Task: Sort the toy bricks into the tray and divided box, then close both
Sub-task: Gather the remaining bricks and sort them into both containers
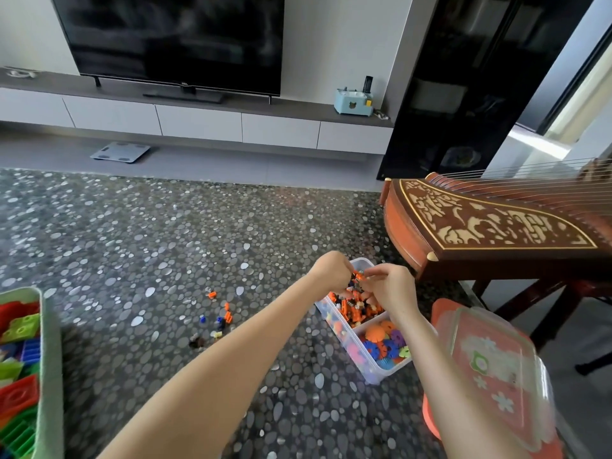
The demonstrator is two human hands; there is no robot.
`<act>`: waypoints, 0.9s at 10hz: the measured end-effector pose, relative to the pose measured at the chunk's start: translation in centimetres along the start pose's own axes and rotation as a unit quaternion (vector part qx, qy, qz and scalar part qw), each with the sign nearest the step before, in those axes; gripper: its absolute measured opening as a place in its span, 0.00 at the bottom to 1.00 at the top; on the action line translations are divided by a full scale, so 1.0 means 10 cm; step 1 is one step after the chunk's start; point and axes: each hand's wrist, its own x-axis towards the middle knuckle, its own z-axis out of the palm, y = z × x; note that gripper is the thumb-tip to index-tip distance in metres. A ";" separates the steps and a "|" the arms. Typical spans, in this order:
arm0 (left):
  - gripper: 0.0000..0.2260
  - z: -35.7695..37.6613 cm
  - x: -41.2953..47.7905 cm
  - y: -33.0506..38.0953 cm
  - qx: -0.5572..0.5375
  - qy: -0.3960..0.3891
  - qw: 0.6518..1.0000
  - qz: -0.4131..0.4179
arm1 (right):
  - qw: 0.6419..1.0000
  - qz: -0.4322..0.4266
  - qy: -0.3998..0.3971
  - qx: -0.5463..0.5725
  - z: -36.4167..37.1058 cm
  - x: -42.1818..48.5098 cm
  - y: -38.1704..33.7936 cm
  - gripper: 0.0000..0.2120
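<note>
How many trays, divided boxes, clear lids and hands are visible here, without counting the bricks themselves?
Green tray: 1
Divided box: 1
Clear lid: 1
Hands: 2, the left hand and the right hand, both pinching small bricks over the box
Total: 5

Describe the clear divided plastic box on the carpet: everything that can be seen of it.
The clear rectangular plastic box sits open, with no lid on it, on the pebble-patterned carpet. A divider splits it in two. The far compartment holds small orange and black bricks. The near one holds larger orange, blue and purple flower-shaped pieces. The left hand and right hand meet over the far end, fingers pinching bricks there.
</note>
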 end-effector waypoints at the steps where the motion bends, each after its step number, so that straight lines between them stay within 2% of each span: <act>1: 0.12 -0.20 -0.09 -0.03 -0.019 0.031 0.999 0.014 | 0.999 -0.026 0.018 -0.031 0.04 0.00 -0.01 0.04; 2: 0.11 -0.49 -0.25 -0.26 -0.048 0.106 0.992 0.039 | 0.993 -0.064 0.076 -0.057 0.08 -0.15 -0.14 0.06; 3: 0.13 -0.82 -0.47 -0.83 0.075 0.262 0.962 0.022 | 0.982 -0.176 0.026 -0.064 0.32 -0.62 -0.25 0.13; 4: 0.17 -0.98 -0.64 -1.53 0.216 0.318 0.921 -0.069 | 0.951 -0.242 -0.126 -0.148 0.76 -1.11 -0.19 0.18; 5: 0.21 -0.94 -0.71 -2.08 0.308 0.260 0.907 -0.121 | 0.909 -0.275 -0.116 -0.290 1.15 -1.31 -0.03 0.32; 6: 0.22 -0.85 -0.74 -2.34 0.334 0.220 0.913 -0.084 | 0.896 -0.277 -0.070 -0.340 1.38 -1.32 -0.04 0.38; 7: 0.22 -0.77 -0.88 -2.37 0.284 0.192 0.939 0.001 | 0.885 -0.269 -0.079 -0.371 1.55 -1.28 -0.21 0.45; 8: 0.33 -0.64 -1.19 -2.39 0.212 0.220 0.949 0.074 | 0.855 -0.327 -0.101 -0.390 1.66 -1.17 -0.27 0.44; 9: 0.30 -0.48 -1.40 -2.52 0.318 0.300 0.892 0.115 | 0.820 -0.396 -0.107 -0.400 1.67 -1.10 -0.22 0.33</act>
